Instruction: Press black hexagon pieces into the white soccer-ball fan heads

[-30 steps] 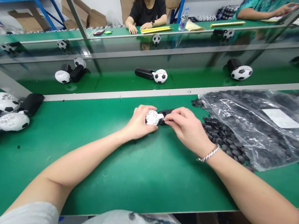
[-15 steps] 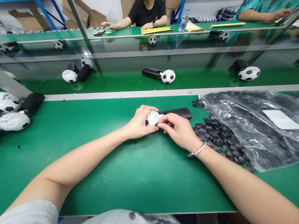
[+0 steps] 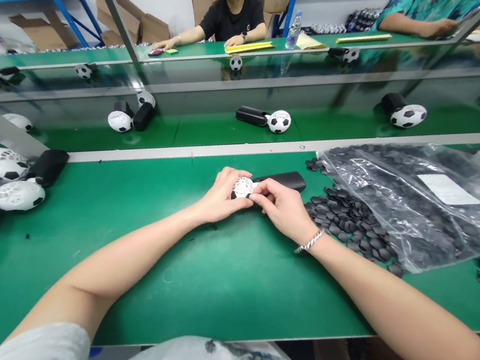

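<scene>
- Left grip (image 3: 222,197) is holding the ball (image 3: 243,187) over the bench (image 3: 188,292), covering one side.
- Right grip (image 3: 283,207) is narrowing against its edge; whether around anything, cannot tell.
- It's partly hiding the handle (image 3: 288,180).

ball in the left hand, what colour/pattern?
Ball: white, web-like lattice on top, black patches lower down. Best seen in the head view.
</scene>
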### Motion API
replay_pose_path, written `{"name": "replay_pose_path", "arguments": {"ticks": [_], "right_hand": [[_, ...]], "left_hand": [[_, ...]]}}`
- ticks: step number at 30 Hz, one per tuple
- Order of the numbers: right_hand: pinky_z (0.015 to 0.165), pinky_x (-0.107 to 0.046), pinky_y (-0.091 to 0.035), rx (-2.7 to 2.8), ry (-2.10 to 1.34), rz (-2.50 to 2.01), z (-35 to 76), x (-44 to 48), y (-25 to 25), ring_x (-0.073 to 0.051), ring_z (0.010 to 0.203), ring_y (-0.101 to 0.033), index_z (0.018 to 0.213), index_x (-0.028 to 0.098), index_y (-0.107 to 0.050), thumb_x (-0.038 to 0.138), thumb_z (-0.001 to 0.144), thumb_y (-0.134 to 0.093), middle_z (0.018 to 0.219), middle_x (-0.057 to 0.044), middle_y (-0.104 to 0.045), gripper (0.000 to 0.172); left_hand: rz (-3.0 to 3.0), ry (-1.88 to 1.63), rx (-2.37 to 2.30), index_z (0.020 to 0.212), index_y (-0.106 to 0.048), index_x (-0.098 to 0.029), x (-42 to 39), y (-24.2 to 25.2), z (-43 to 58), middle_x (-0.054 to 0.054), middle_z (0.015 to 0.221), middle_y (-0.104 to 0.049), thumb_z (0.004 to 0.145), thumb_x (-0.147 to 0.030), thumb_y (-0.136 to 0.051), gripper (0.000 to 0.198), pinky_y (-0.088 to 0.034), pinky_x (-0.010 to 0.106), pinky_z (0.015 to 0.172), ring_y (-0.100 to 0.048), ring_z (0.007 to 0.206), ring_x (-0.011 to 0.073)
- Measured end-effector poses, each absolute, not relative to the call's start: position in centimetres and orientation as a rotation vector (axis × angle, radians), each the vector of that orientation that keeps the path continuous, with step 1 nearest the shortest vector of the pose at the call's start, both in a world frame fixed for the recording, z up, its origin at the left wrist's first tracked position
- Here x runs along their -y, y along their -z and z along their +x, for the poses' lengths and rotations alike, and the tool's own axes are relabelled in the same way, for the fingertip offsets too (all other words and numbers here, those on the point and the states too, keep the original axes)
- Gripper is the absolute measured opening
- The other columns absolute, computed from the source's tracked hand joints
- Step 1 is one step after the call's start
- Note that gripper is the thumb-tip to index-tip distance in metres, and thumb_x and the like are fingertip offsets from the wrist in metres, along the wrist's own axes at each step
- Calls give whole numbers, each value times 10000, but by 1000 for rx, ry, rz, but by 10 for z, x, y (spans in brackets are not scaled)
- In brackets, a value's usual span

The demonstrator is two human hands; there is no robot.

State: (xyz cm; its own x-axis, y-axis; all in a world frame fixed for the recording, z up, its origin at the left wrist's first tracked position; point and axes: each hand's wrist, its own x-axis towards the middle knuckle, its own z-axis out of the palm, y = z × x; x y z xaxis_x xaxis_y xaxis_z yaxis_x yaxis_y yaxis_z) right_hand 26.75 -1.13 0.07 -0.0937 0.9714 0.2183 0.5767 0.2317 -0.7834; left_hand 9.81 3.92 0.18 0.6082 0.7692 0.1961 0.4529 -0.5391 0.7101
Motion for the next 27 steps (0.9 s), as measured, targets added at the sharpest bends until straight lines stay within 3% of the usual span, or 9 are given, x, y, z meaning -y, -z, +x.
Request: {"name": "replay_pose_path", "arguments": {"ticks": [9, 14, 19, 23, 25, 27], "right_hand": [[534, -230, -365, 1820, -637, -1508, 268, 10, -4, -121, 554, -537, 761, 215, -549, 344, 808, -530, 670, 22, -614, 139], [489, -236, -317, 1919, -467, -1683, 274, 5, -2, -134, 509, -498, 595, 208, -483, 437, 755, -577, 540, 27, -566, 295], [477, -256, -354, 1972, -540, -1564, 279, 0, -3, -147, 498, -497, 604, 226, -459, 487, 787, -511, 538, 21, -553, 323], [606, -344, -441, 2006, -323, -1611, 308, -3, -10, -219, 667, -579, 760, 264, -541, 505, 816, -430, 764, -41, -632, 271], [720, -416, -442, 2034, -53, -1697, 340, -10, -7, -297, 876, -578, 879, 267, -561, 497, 778, -466, 976, -116, -621, 269], [731, -480, -417, 2003, 202, -1910, 379, -19, 4, -370, 948, -545, 908, 240, -579, 469, 728, -507, 1070, -215, -574, 300]], "left_hand": [[2336, -642, -848, 1166, -412, -210, -45, -1, 95, 81, 1112, -424, 722, -331, -603, 498, -338, 423, 979, -400, 1108, 244], [2341, -731, -962, 1138, -431, -211, -36, 4, 101, 75, 1070, -434, 699, -283, -605, 478, -368, 421, 947, -406, 1055, 245], [2319, -804, -955, 1153, -444, -199, -39, 11, 100, 84, 1072, -431, 683, -278, -624, 509, -377, 393, 949, -412, 1055, 235], [2377, -917, -1010, 1143, -470, -210, -74, 9, 98, 82, 1096, -438, 668, -266, -635, 506, -352, 382, 976, -404, 1090, 231], [2368, -1005, -1193, 1144, -485, -201, -106, 7, 98, 87, 1103, -444, 666, -256, -636, 504, -334, 367, 989, -396, 1109, 234], [2279, -1070, -1411, 1179, -474, -173, -142, 6, 98, 111, 1148, -435, 685, -270, -630, 527, -319, 365, 997, -386, 1131, 249]]}}
